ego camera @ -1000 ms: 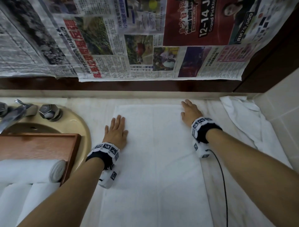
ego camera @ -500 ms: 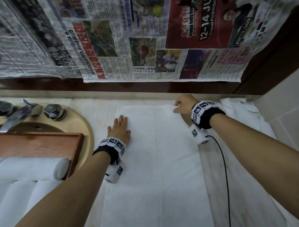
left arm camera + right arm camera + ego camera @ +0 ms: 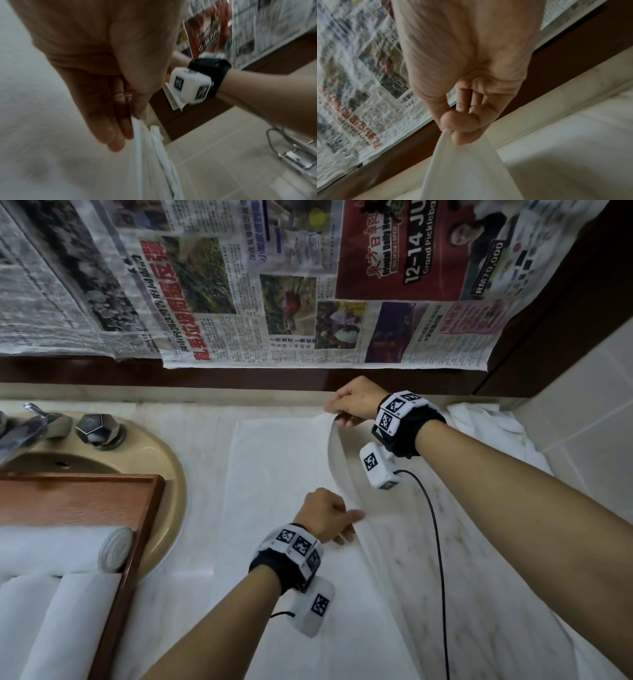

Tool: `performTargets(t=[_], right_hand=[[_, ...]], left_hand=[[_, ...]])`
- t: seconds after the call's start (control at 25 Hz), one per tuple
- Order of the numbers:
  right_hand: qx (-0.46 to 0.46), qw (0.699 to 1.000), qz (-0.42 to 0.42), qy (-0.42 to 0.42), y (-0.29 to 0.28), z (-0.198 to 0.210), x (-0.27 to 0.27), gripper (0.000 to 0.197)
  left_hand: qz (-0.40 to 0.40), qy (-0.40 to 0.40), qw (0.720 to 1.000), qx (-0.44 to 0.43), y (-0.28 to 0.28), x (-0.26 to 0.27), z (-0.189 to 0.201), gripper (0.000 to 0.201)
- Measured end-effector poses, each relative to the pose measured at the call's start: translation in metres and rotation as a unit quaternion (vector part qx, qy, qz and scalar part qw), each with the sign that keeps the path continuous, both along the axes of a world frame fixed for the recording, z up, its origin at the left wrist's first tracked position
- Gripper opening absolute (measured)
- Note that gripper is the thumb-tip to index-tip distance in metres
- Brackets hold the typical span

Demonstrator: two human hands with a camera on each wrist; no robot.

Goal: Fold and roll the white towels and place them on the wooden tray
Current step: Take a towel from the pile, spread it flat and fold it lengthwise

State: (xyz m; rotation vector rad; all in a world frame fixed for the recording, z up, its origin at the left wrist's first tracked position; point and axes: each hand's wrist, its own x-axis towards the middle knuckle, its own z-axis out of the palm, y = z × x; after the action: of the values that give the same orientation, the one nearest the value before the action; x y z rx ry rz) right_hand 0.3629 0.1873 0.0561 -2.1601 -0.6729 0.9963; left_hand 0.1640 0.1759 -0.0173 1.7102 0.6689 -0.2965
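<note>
A white towel (image 3: 274, 474) lies flat on the marble counter in the head view. My right hand (image 3: 334, 414) pinches its far right corner between thumb and fingers and holds it raised off the counter; the right wrist view shows that pinch (image 3: 452, 131) on the towel (image 3: 467, 169). My left hand (image 3: 349, 525) reaches across to the towel's right edge and pinches it midway along; the left wrist view shows the thumb and fingers (image 3: 137, 119) meeting on the lifted edge (image 3: 140, 148). At the left a wooden tray (image 3: 144, 525) holds a rolled white towel (image 3: 113, 549).
The tray sits over a beige sink (image 3: 171, 474) with a faucet (image 3: 20, 433) and a knob (image 3: 97, 428). Another white towel (image 3: 486, 433) lies crumpled in the far right corner. Newspaper (image 3: 239, 302) covers the wall behind. A black cable (image 3: 435, 525) trails from my right wrist.
My right hand went from lying flat to pinching and lifting the far right corner. My left hand left the towel's left side and crossed to its right edge.
</note>
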Motion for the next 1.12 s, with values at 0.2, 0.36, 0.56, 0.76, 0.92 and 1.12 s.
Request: performTargets(t=[0.2,0.36,0.56,0.76,0.92,1.12], right_hand=[[-0.039,0.998,-0.007,-0.053,-0.004,0.012,-0.005,0.016],[-0.044,0.99,0.061,-0.118,0.008,0.015,-0.014,0.019],[-0.027,0.969,0.131,-0.206,0.048,0.004,-0.035,0.014],[-0.028,0.963,0.139,-0.229,0.092,-0.029,-0.066,0.009],[-0.036,0.954,0.145,-0.258,0.111,-0.061,-0.083,0.015],[-0.092,0.925,0.205,-0.305,0.11,-0.089,-0.077,0.042]], left_hand=[[0.049,-0.026,0.993,-0.103,0.019,-0.003,0.039,0.034],[0.089,-0.039,0.989,-0.11,0.042,-0.025,0.057,0.038],[0.194,-0.008,0.979,-0.061,0.079,-0.069,0.036,0.046],[0.255,0.069,0.959,0.103,0.101,-0.097,-0.011,0.052],[0.281,0.092,0.94,0.168,0.102,-0.101,-0.036,0.052],[0.282,0.148,0.912,0.258,0.108,-0.091,-0.047,0.041]])
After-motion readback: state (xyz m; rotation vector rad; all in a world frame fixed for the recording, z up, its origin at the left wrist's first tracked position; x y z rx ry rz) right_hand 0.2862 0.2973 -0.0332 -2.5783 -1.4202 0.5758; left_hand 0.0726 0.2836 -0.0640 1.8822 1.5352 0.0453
